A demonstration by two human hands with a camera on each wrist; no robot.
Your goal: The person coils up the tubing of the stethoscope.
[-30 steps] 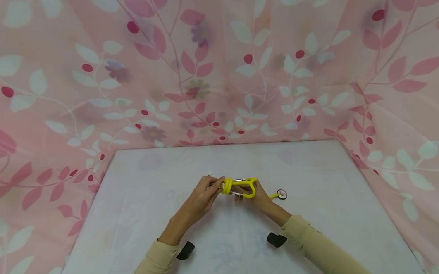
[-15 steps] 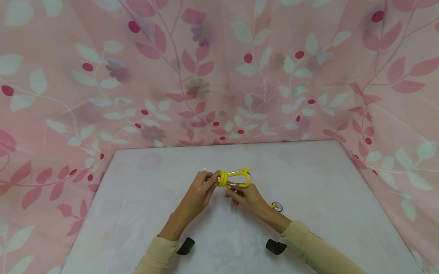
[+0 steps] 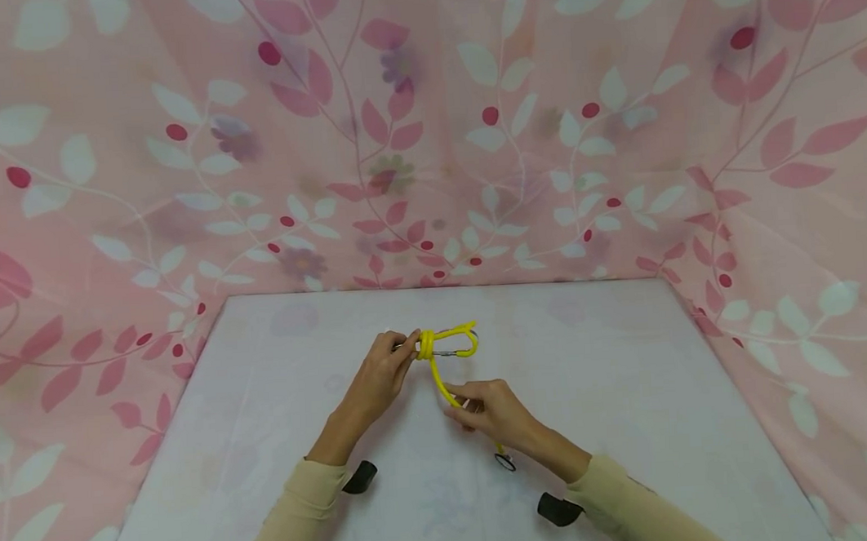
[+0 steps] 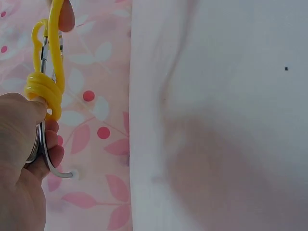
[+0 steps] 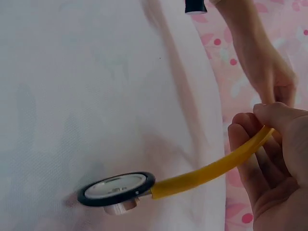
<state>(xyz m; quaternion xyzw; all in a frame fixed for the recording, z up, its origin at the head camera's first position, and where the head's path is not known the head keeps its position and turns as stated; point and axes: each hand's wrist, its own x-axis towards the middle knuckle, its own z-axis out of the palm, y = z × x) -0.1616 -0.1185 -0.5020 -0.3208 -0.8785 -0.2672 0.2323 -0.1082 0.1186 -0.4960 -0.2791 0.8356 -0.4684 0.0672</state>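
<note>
A stethoscope with yellow tubing [image 3: 425,345] is held up over the table, several turns of tube wound round its metal arms. My left hand [image 3: 383,370] grips the metal arms beside the coil; in the left wrist view a curved metal end with a pale ear tip [image 4: 73,174] sticks out below the fingers. My right hand [image 3: 501,411] pinches the loose tube [image 3: 440,384] between thumb and fingers, pulled down from the coil. The round chest piece [image 5: 117,188] with a dark rim hangs from the free tube end, past the right palm.
A white-covered table [image 3: 297,327] lies beneath both hands. Pink leaf-patterned cloth [image 3: 427,140] stands behind it and at both sides. A black wrist-camera piece [image 3: 360,477] juts from the left sleeve, another black piece [image 3: 560,509] from the right.
The left hand has moved left and slightly up with the coiled stethoscope. The right hand has moved down away from the coil, drawing out a length of tube; the chest piece has swung down and left.
</note>
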